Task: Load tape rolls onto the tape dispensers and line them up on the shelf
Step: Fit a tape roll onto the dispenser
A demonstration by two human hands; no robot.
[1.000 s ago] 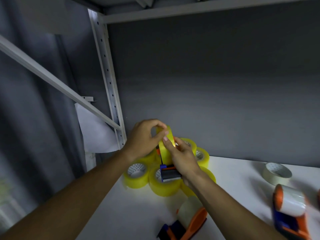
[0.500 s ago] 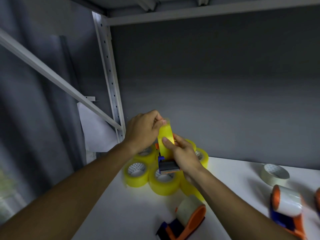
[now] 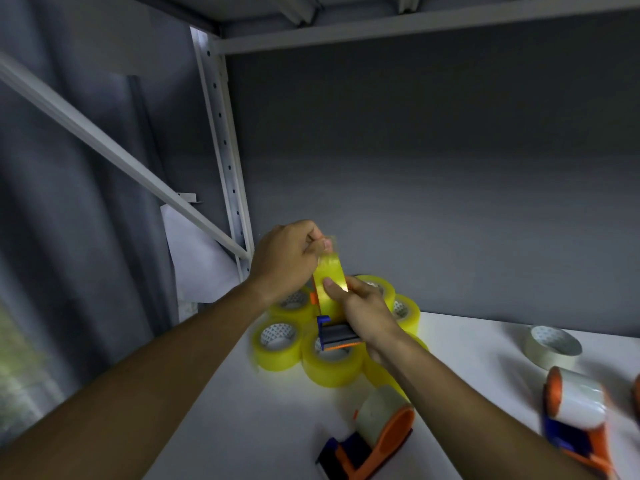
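Observation:
My right hand grips an orange, blue and grey tape dispenser loaded with a yellow tape roll, held above the shelf. My left hand pinches the loose end of the yellow tape and holds it up above the roll. Below the hands lies a cluster of several yellow tape rolls flat on the white shelf.
Two loaded orange-and-blue dispensers with whitish tape lie on the shelf, one at the front, one at the right. A loose whitish roll lies at the back right. A perforated shelf upright and a diagonal brace stand to the left.
My left hand has pulled the tape end upward away from the roll, stretching out a strip. My right hand and the dispenser have risen slightly.

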